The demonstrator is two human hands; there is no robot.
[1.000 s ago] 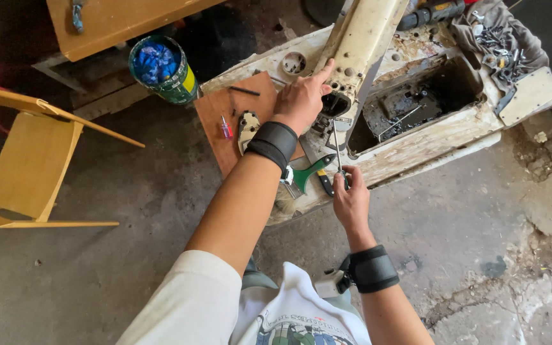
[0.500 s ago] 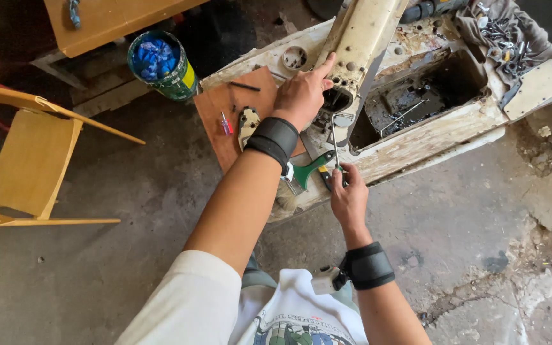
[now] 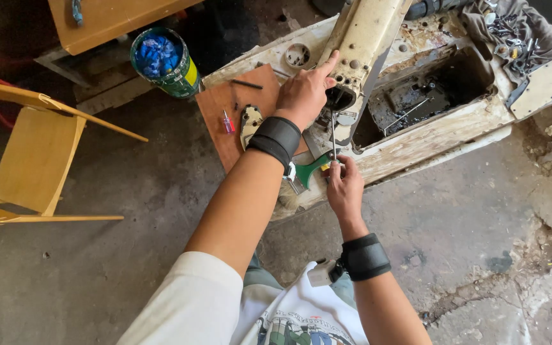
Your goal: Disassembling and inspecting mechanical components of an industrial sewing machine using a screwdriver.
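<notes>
1. Head view, machine: a worn cream sewing machine lies tilted back on its cream base, leaving a dark, greasy cavity open beside it. The base sits low over a concrete floor.
2. Head view, left hand: the left hand rests on the lower end of the machine, palm down, index finger stretched along the casing and the other fingers curled over its edge. It steadies the casing rather than closing around it. A black band wraps the wrist.
3. Head view, right hand: the right hand is closed on the lower end of a thin metal rod, pinched at the fingertips. The rod runs straight up from the hand to the dark opening at the machine's end, just below the left hand. A second black band circles this wrist.
4. Head view, nearby tools: a green-handled tool lies between the two forearms, touching the base edge. A brown board to the left carries a small red screwdriver and a cream metal plate.
5. Head view, surroundings: a green can holding blue material stands beyond the board. A yellow wooden chair stands well apart at the left. A heap of grey cloth and metal parts lies on the far right end of the base.
</notes>
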